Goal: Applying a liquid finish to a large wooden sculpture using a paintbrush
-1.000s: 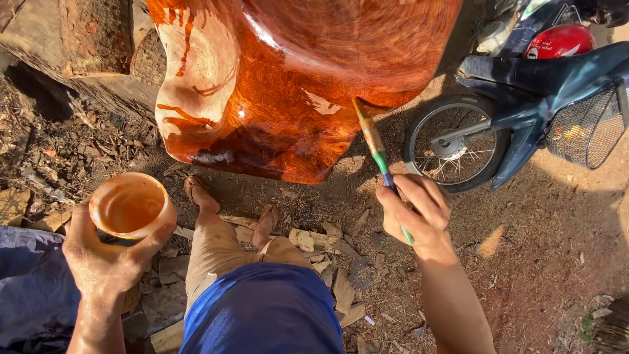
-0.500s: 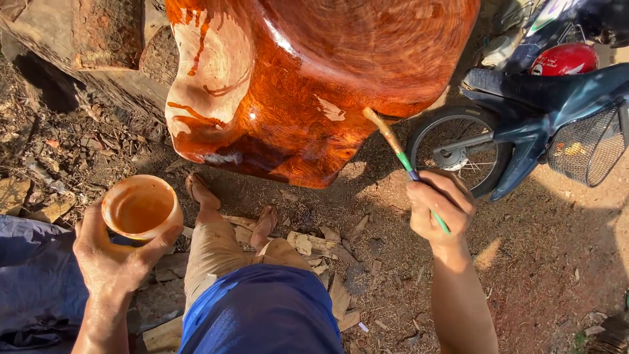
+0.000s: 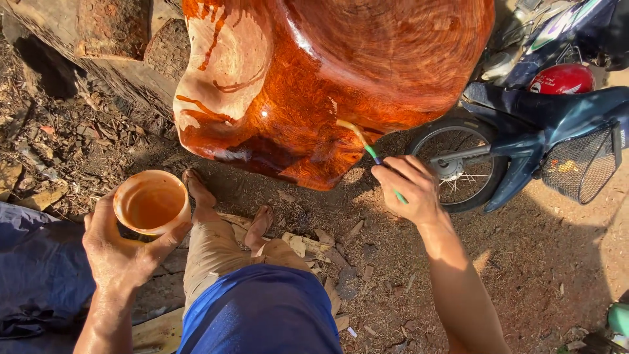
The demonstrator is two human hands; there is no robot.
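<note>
The right hand [image 3: 407,190] grips a green-handled brush [image 3: 367,149], its bristles pressed against the glossy orange wood slab [image 3: 341,78]. The left hand [image 3: 121,252] is wrapped around a cup [image 3: 152,202] of stain, low beside the knees. A motorbike [image 3: 524,137] stands just behind.

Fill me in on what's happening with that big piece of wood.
A person is brushing glossy orange-red finish onto a large wood slab. The right hand holds a brush with its bristles against the slab's lower edge. The left hand holds a cup stained with the same orange liquid. Most of the slab shines wet; a pale patch on its left side has only drips and streaks. The person's sandalled feet rest on dirt and wood chips, and a motorbike is parked on the right.
</note>
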